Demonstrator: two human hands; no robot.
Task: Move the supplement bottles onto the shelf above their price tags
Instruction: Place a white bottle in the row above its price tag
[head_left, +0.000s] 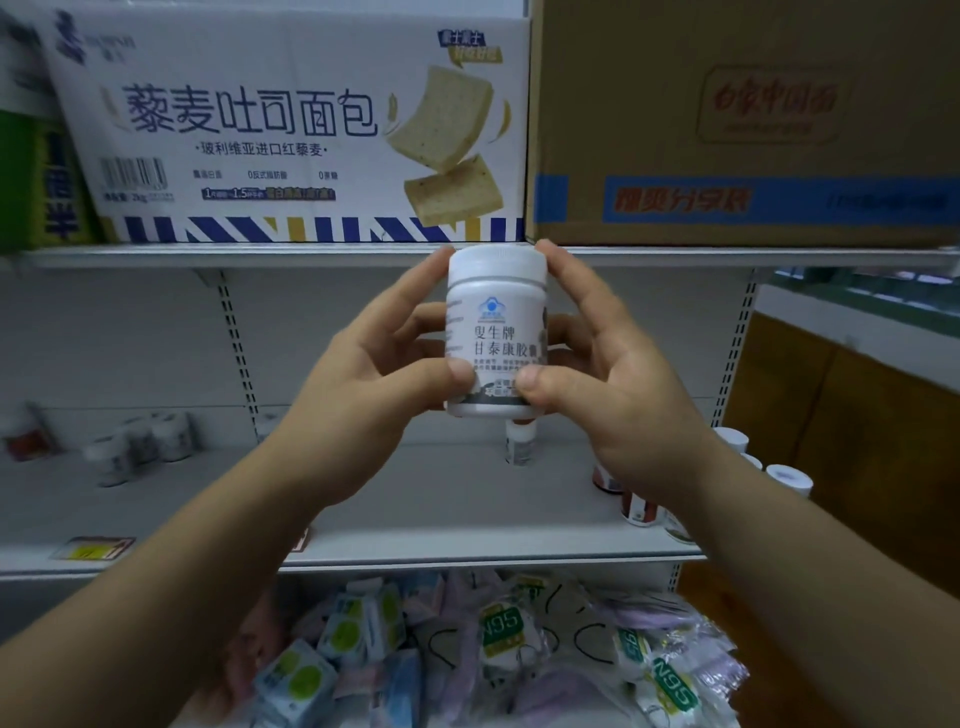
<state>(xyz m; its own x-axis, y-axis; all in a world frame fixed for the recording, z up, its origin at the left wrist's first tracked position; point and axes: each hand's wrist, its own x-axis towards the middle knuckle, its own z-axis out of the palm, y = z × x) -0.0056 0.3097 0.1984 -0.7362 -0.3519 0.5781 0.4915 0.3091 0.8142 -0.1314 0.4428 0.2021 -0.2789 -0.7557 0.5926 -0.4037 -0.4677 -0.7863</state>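
A white supplement bottle (493, 327) with a white cap and a printed label is held upright in front of me, level with the upper shelf edge. My left hand (374, 364) grips its left side, thumb on the lower label. My right hand (608, 358) grips its right side, thumb on the lower front. Below and behind lies the grey middle shelf (415, 499). On it stand a small white bottle (519, 441), a group of white bottles (140, 447) at the left and several bottles (644, 506) at the right, partly hidden by my right wrist. A yellow price tag (96, 548) sits on the shelf's front edge.
The upper shelf (260, 255) carries a white bread carton (291, 130) and a brown cardboard box (743, 119). Below the middle shelf lies a heap of packaged N95 masks (493, 649). A wooden counter (857, 415) stands at the right.
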